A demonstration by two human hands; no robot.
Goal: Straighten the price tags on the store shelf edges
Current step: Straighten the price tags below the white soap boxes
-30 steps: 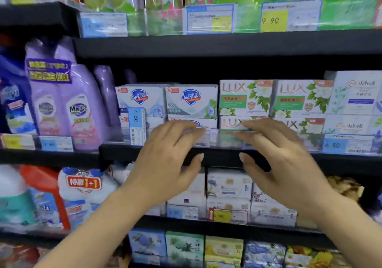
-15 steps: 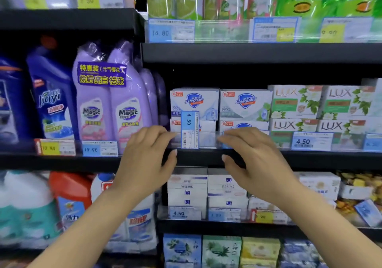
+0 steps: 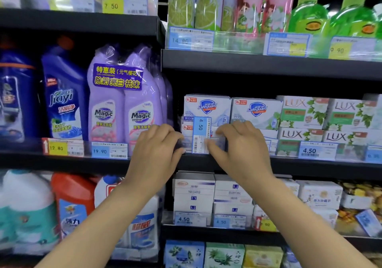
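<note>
Both my hands have closed in on the upended price tag point(image 3: 201, 135), where half a second ago they were only reaching with fingers spread. My left hand point(image 3: 158, 150) now sits at the tag's nine o'clock, fingers curled at the clear strip on the shelf edge point(image 3: 310, 165); whether it actually pinches anything I cannot tell. My right hand point(image 3: 237, 143), at three o'clock, has its thumb pressed onto the tag's lower right corner with fingers curled over the top of the strip, so I read it as pinching the tag. The tag itself stands on end, its "4 50" reading sideways, in front of the Safeguard soap boxes point(image 3: 207, 107). I judge the grasp is made and the turn back to level comes next.

Outward, at three o'clock, a level 4.50 tag point(image 3: 316, 151) sits below the Lux boxes point(image 3: 303, 112); at nine o'clock the purple Magic bottles point(image 3: 124, 102) stand above a 19.90 tag point(image 3: 109, 151).
</note>
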